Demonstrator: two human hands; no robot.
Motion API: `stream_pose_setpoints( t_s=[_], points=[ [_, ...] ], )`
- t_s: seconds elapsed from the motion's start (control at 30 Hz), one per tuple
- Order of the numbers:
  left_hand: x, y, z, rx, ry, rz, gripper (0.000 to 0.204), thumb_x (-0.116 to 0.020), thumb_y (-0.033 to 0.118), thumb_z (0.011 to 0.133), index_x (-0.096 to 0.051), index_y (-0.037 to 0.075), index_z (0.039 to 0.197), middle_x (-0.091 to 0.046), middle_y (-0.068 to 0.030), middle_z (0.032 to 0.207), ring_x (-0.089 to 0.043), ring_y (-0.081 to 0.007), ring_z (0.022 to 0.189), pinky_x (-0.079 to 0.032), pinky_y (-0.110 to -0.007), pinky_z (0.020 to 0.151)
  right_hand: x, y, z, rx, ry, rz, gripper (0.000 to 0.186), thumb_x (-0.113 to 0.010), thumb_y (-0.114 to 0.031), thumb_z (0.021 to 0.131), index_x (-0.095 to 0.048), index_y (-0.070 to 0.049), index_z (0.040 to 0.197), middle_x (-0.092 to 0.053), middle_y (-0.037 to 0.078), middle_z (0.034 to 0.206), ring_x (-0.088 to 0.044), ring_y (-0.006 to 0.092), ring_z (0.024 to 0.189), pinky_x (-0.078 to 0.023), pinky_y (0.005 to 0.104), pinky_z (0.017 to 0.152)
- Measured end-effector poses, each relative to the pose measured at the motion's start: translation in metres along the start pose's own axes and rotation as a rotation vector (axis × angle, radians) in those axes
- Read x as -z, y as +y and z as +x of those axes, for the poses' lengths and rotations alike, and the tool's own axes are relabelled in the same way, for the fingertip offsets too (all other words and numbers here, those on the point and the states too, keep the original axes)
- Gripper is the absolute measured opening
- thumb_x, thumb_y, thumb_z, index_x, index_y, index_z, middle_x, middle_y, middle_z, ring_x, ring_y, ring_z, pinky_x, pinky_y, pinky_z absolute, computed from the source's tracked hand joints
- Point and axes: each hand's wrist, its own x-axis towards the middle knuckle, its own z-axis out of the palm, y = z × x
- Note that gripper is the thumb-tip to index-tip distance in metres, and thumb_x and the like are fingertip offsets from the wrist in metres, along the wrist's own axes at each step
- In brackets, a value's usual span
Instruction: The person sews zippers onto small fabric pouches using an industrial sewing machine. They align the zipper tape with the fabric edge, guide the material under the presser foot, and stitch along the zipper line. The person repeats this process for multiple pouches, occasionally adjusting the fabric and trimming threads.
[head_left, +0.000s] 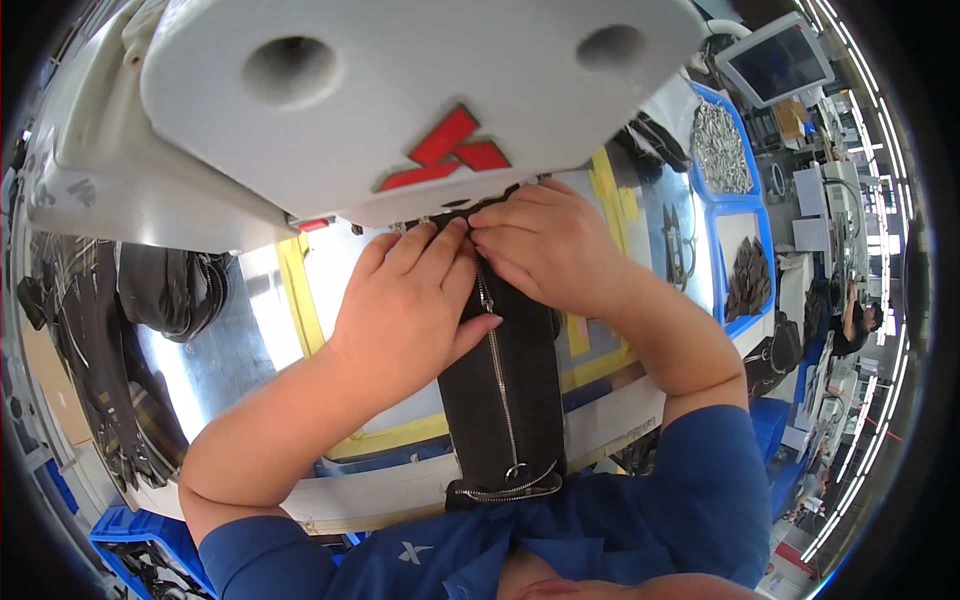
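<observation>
A long black bag piece (pixel 470 400) with a metal zipper down its middle runs from under the white sewing machine head toward my body. My left hand (pixel 408 295) lies on its left side, fingers stretched forward close together and thumb reaching across the zipper (pixel 497 370). My right hand (pixel 545 240) is bent over the far right part, its fingertips pinching the cloth by the zipper line. Both hands' fingertips meet just below the sewing machine head (pixel 420 90), which hides the needle area. A metal ring (pixel 516 472) sits at the near end of the zipper.
Yellow tape (pixel 292 290) edges the work surface. Dark bag pieces (pixel 170 290) are piled at left. At right lie scissors (pixel 678 245) and blue bins holding metal hardware (pixel 722 150) and dark small pieces (pixel 748 280). A screen (pixel 775 60) stands behind; a co-worker (pixel 858 320) is far right.
</observation>
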Motion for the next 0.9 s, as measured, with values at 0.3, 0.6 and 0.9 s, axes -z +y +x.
stream_pose_setpoints(
  t_s=[0.3,0.6,0.9],
  points=[
    [0.011,-0.001,0.002,0.025,-0.087,-0.001,0.073,-0.084,0.050,0.083,-0.069,0.001,0.134,-0.065,-0.0126,0.145,-0.060,-0.0334,0.126,-0.046,-0.046,0.104,0.027,0.001,0.000,-0.030,-0.263,0.066,0.025,-0.072,-0.024,0.095,-0.082,-0.009,0.112,-0.078,0.004,0.128,-0.077,0.0244,0.099,-0.062,0.0383,0.080],
    [0.024,0.000,0.007,0.094,-0.167,0.034,0.071,-0.085,0.052,0.081,-0.071,0.001,0.128,-0.067,-0.0124,0.144,-0.066,-0.0313,0.117,-0.050,-0.045,0.098,0.026,-0.008,0.016,-0.108,-0.289,0.081,0.026,-0.071,-0.023,0.095,-0.082,-0.005,0.109,-0.078,0.007,0.127,-0.077,0.0280,0.103,-0.062,0.0394,0.083],
    [0.029,-0.012,0.004,0.159,-0.184,0.022,0.067,-0.086,0.052,0.080,-0.071,0.003,0.124,-0.069,-0.0136,0.142,-0.070,-0.0334,0.114,-0.053,-0.047,0.093,-0.006,-0.007,0.017,-0.140,-0.119,0.138,0.021,-0.070,-0.026,0.097,-0.080,-0.008,0.103,-0.080,0.006,0.121,-0.077,0.0310,0.094,-0.061,0.0433,0.079]
  ],
)
